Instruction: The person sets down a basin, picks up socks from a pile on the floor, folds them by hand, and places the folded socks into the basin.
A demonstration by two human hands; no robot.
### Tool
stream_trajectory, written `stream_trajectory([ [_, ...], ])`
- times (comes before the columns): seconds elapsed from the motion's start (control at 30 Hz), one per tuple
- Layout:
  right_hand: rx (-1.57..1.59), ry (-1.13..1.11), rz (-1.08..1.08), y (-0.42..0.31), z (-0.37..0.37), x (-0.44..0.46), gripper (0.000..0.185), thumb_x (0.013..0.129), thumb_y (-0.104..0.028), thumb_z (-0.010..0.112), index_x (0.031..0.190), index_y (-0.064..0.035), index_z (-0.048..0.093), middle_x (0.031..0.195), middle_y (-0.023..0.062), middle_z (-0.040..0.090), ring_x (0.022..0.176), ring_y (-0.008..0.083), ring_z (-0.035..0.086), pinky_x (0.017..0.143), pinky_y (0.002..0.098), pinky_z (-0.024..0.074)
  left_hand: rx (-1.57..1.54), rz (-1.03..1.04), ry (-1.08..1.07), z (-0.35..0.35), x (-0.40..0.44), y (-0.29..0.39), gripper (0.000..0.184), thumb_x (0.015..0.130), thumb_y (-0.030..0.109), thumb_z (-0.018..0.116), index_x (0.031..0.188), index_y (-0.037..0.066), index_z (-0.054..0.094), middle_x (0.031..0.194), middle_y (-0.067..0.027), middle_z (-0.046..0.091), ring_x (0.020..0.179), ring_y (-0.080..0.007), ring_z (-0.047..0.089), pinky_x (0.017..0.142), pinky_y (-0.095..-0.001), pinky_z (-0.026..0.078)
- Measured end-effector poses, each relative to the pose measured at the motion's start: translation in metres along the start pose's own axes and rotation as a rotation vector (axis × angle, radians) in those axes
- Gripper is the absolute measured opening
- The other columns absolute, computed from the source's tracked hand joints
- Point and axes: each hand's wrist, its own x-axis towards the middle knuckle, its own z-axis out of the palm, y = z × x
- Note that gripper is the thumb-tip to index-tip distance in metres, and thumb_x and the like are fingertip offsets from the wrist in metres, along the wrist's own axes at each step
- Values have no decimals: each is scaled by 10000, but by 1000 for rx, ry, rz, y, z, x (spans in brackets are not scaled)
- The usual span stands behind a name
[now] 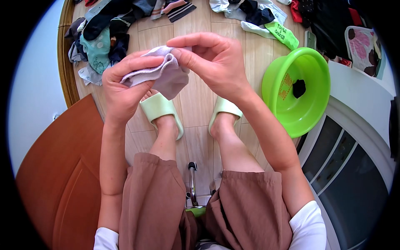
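A pale lilac cloth item (168, 79), folded over, hangs between my two hands above the floor. My left hand (129, 81) grips its left side, the fingers bent over the upper edge and the thumb beneath. At its upper right edge, my right hand (208, 60) pinches the fabric between thumb and index finger, the other fingers curled. Part of the cloth is hidden behind my left fingers. Below it are my feet in light green slippers (160, 109).
A green basin (273, 98) with a small black item (298, 88) inside stands at right. Piles of socks lie at upper left (96, 48) and top right (256, 14). A brown wooden door (62, 183) is at left, a grey-white glazed panel (346, 166) at right.
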Motion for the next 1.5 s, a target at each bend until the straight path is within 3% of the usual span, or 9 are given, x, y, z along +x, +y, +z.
stream_trajectory([
  [0.17, -15, 50, -189, 12, -2, 5, 150, 921, -42, 689, 1052, 31, 696, 1080, 80, 689, 909, 94, 632, 804, 246, 527, 37, -9, 12, -1, -2, -1, 381, 705, -156, 662, 1040, 1, 752, 1108, -137, 702, 1027, -187, 655, 896, -275, 496],
  [0.3, -18, 140, -134, 1, -19, 7, 136, 939, -82, 678, 1032, 17, 686, 1053, 64, 687, 902, 87, 621, 826, 243, 520, 70, 12, 24, -3, -2, -1, 384, 698, -152, 664, 1042, -4, 751, 1101, -142, 703, 1020, -191, 654, 897, -281, 492],
  [0.4, -247, 221, -55, 2, -38, 7, 152, 942, -101, 682, 1040, 15, 682, 991, 45, 696, 869, 83, 621, 816, 238, 522, 70, 10, 13, -6, -1, -1, 383, 696, -150, 661, 1041, -9, 750, 1097, -145, 702, 1019, -194, 652, 901, -284, 488],
  [0.43, -320, 292, -118, 9, -41, 9, 119, 894, -139, 732, 945, -32, 719, 818, 21, 695, 746, 91, 642, 656, 224, 496, 65, 12, 17, -6, -1, -1, 384, 695, -151, 659, 1040, -10, 750, 1097, -145, 701, 1019, -194, 652, 902, -284, 487],
  [0.53, -892, 238, -310, 3, -48, 2, 92, 870, -78, 741, 934, -14, 723, 945, 66, 709, 835, 101, 641, 742, 231, 507, 51, 13, 29, -6, -1, -2, 391, 690, -156, 649, 1040, -13, 749, 1099, -146, 700, 1021, -195, 652, 906, -283, 486],
  [0.73, -643, 126, -571, -7, -7, -3, 117, 785, -1, 775, 894, -34, 749, 845, 67, 715, 737, 127, 654, 619, 243, 506, 29, 1, 20, 0, -2, 2, 416, 682, -165, 632, 1051, -10, 747, 1114, -149, 697, 1031, -195, 654, 905, -282, 489],
  [0.87, -602, 163, -559, -7, -1, -2, 133, 778, 11, 767, 902, -30, 747, 819, 66, 724, 710, 138, 670, 599, 249, 531, 29, 20, 5, 3, -2, 5, 429, 678, -167, 629, 1057, -5, 747, 1122, -150, 698, 1022, -191, 659, 872, -273, 503],
  [1.17, -908, 178, -747, -9, -2, -1, 118, 769, 13, 745, 871, -31, 705, 775, 60, 704, 650, 152, 673, 578, 251, 550, 63, 20, -10, 7, 0, 10, 449, 669, -170, 622, 1068, -4, 745, 1134, -156, 700, 997, -180, 666, 789, -251, 523],
  [1.5, -611, 263, -430, -17, -8, -6, 69, 812, -16, 705, 876, 1, 685, 780, 28, 698, 678, 71, 663, 632, 218, 537, -49, -13, 37, 6, -4, 3, 380, 740, -148, 665, 1086, -9, 739, 1144, -155, 695, 1038, -195, 662, 886, -277, 516],
])
